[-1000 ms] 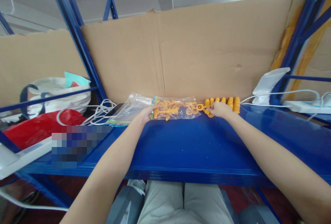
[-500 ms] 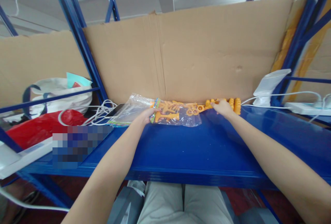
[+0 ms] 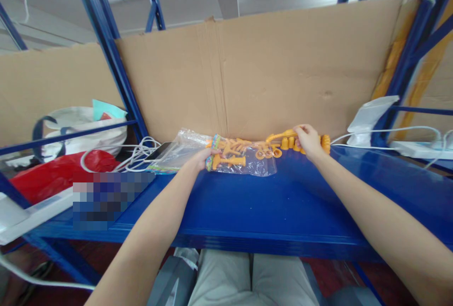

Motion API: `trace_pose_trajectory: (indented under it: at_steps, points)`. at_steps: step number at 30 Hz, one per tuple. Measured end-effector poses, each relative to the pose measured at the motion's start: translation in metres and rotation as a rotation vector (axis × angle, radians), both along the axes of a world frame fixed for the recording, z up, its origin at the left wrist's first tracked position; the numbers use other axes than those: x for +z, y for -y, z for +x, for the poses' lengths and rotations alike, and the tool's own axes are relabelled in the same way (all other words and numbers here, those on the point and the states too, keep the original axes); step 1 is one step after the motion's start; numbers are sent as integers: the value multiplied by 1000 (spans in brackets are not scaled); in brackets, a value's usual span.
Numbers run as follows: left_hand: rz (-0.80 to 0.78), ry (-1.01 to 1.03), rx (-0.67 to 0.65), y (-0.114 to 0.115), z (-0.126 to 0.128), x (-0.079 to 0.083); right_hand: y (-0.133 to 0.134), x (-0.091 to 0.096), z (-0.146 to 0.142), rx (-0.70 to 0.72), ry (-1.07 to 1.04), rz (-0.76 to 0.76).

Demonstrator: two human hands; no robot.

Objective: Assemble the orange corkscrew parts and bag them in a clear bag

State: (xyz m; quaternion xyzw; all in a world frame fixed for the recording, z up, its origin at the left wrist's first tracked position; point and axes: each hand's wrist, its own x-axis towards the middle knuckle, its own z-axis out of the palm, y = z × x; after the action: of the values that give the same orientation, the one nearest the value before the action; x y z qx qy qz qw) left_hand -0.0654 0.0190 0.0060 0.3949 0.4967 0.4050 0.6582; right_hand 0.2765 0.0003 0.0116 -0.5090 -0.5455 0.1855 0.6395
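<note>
My left hand (image 3: 202,158) is closed on the coloured header of a clear plastic bag (image 3: 264,169), which lies on the blue shelf. Orange toy pieces (image 3: 230,159) show in and behind the film of the bag. In my right hand (image 3: 308,139) a long, thin orange plastic piece (image 3: 283,134) is pinched, its free end pointing left. Below and beside that hand stand several orange cup-shaped pieces (image 3: 325,144), close to the cardboard. Round orange rings (image 3: 276,153) lie at the bag's right end. My right fingertips are partly hidden.
Another clear plastic bag (image 3: 173,155) lies left of my left hand, over a dark flat device (image 3: 158,151). White cables (image 3: 136,155) and a red bag (image 3: 71,169) are farther left. A cardboard sheet (image 3: 276,70) closes off the back. A white pouch (image 3: 368,117) stands at right.
My right hand has lifted slightly, raising the long orange piece above the other pieces. My left hand stays on the bag.
</note>
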Motion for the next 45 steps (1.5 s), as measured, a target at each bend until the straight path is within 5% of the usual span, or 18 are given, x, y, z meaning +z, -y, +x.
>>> trace_pose_trajectory:
  at_steps: [10,25,32,39,45]
  points:
    - [4,-10,54,-3,-2,1,23,7,-18,165,9,-63]
    - [1,169,129,-1,0,4,25,5,-22,81,143,-189]
    - [7,71,151,6,4,8,31,4,-35,303,43,-324]
    - [36,30,53,3,5,3,34,9,-44,361,-230,-408]
    - [31,50,3,4,8,0,37,7,-49,464,-261,-513]
